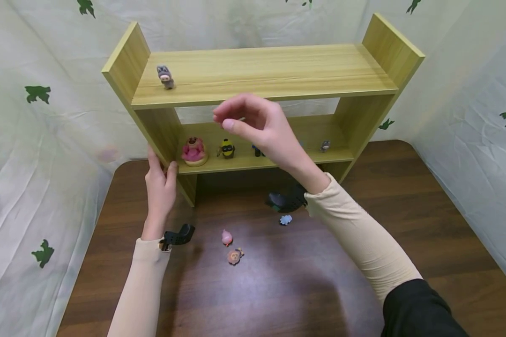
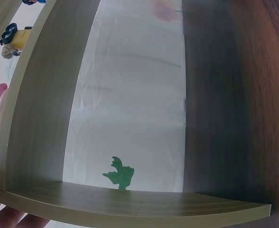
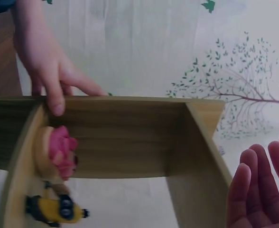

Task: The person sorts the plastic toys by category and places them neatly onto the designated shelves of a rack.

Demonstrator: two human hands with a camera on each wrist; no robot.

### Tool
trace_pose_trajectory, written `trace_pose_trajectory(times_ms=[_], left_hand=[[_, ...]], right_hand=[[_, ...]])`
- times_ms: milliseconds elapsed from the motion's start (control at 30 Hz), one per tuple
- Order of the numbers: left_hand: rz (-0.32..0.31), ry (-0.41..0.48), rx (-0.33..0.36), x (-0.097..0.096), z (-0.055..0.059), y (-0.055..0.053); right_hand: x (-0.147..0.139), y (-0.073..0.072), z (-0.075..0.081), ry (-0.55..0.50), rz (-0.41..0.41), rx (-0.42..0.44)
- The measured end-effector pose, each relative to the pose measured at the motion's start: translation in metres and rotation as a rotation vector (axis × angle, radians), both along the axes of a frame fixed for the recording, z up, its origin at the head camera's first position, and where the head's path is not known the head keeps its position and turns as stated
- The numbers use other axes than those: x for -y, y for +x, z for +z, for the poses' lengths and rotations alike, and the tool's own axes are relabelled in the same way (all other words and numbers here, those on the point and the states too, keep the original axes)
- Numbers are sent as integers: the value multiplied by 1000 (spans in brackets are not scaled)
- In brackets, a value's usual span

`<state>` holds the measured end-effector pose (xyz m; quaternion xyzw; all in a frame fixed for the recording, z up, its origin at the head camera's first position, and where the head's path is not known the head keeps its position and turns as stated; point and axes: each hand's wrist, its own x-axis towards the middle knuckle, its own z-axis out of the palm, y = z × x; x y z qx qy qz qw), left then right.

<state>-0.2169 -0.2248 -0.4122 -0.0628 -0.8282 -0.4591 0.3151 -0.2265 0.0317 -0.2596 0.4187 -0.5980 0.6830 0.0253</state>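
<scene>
My left hand (image 1: 161, 189) grips the left side panel of a light wooden shelf (image 1: 257, 70), thumb at the front edge and fingers along the outside. In front of the upper board hovers my right hand (image 1: 270, 126), its fingers loosely bent; the right wrist view shows those fingers (image 3: 258, 194) apart, with nothing seen between them. On the middle board, a pink bear figurine (image 1: 194, 150) sits beside my left thumb, then a yellow goggled figurine (image 1: 226, 148). A dark blue figurine (image 1: 257, 150) is partly hidden by my right hand. One small grey figurine (image 1: 166, 77) stands up top at left.
Another small grey figurine (image 1: 325, 146) stands at the middle board's right end. On the brown wooden table (image 1: 253, 290) lie a pink figurine (image 1: 226, 237), an orange-brown lion-like figurine (image 1: 234, 256) and a light blue piece (image 1: 285, 219). White cloth with green leaves hangs behind the shelf.
</scene>
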Motion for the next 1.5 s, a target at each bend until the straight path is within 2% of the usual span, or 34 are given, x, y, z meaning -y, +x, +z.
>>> trace_pose_trajectory(times_ms=[200, 667, 767, 867, 1000, 1100, 1233, 1500], left_hand=[[-1, 6, 3, -1, 0, 0], [-25, 33, 13, 1, 0, 3], [-62, 48, -19, 2, 1, 4], [-93, 42, -99, 4, 0, 2], [-119, 12, -223, 4, 6, -1], [-98, -47, -262, 5, 13, -3], [-47, -111, -258, 7, 18, -6], [-69, -73, -249, 8, 20, -11]], right_hand=[[-7, 7, -34, 48, 27, 28], [-14, 27, -118, 204, 109, 210], [-14, 33, -137, 248, 137, 237], [-14, 39, -153, 273, 162, 276], [-14, 46, -167, 289, 173, 304], [-13, 50, -174, 303, 172, 313], [-13, 55, -181, 332, 179, 326], [-14, 59, -194, 407, 183, 329]])
